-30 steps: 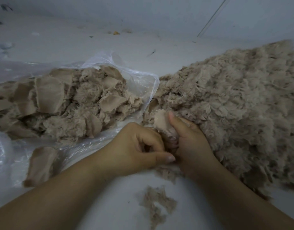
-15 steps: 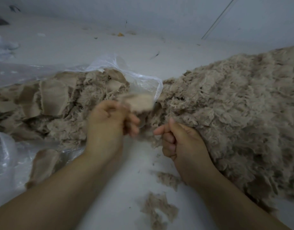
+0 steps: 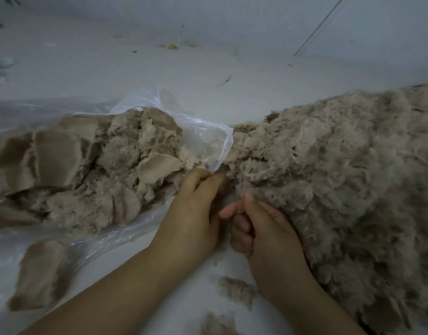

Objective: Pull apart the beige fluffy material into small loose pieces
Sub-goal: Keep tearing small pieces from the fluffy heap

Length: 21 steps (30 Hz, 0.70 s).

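Note:
Compressed beige fluffy material (image 3: 92, 175) fills an open clear plastic bag (image 3: 208, 139) on the left. On the right spreads a big heap of loose pulled pieces (image 3: 341, 170). My left hand (image 3: 196, 211) is at the bag's mouth, its curled fingertips dug into a clump of the beige material (image 3: 223, 170) where bag and heap meet. Right beside it, my right hand (image 3: 266, 233) leans against the heap's near edge. Its fingers are curled, the thumb is up, and I see nothing inside them.
A flat slab of the material (image 3: 39, 274) lies under plastic at lower left. Small tufts (image 3: 237, 290) lie on the white floor between my forearms. Bits of debris (image 3: 173, 46) dot the floor by the far wall.
My left hand, which had lifted a torn piece up by the bag, has come down and right to the bag's mouth without it. My right hand has barely moved.

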{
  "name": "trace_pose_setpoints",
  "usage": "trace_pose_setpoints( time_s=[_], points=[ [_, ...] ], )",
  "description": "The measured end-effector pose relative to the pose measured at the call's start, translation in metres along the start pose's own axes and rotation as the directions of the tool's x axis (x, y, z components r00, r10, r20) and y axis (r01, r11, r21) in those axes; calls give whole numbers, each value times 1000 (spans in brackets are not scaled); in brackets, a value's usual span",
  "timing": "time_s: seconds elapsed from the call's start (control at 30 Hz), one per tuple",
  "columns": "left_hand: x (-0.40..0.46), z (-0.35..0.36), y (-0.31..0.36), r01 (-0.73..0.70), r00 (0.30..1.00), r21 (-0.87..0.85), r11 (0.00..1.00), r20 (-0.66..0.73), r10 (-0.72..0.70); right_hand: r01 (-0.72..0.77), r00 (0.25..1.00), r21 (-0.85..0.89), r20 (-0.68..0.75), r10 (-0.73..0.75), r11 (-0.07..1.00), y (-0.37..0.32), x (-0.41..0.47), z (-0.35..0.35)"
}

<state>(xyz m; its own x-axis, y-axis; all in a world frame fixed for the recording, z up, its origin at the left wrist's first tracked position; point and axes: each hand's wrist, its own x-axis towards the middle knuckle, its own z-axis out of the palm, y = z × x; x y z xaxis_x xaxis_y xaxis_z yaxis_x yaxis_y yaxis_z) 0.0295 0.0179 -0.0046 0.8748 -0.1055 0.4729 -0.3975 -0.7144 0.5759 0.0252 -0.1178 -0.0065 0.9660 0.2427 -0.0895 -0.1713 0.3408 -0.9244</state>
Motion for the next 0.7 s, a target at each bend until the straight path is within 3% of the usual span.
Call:
trace_pose_setpoints(
  time_s=[0.17,0.37,0.5,0.6,0.7],
  points=[
    [5,1,3,113,990,100,988,72,-121,-37,999,-34,-24,36,999,2,0,-3],
    [19,-2,6,139,982,121,983,113,-153,-42,998,16,-43,42,999,-2,-1,3],
    [31,1,1,291,956,-75,954,-12,-293,-10,1000,50,-26,12,999,-6,-4,5],
    [27,5,-3,454,864,-343,823,-56,-500,-7,999,-16,-42,6,1000,-7,-7,5],
    [27,7,-4,484,821,-504,715,-20,-570,10,998,-37,-64,-13,999,-6,-9,6]
  ],
)
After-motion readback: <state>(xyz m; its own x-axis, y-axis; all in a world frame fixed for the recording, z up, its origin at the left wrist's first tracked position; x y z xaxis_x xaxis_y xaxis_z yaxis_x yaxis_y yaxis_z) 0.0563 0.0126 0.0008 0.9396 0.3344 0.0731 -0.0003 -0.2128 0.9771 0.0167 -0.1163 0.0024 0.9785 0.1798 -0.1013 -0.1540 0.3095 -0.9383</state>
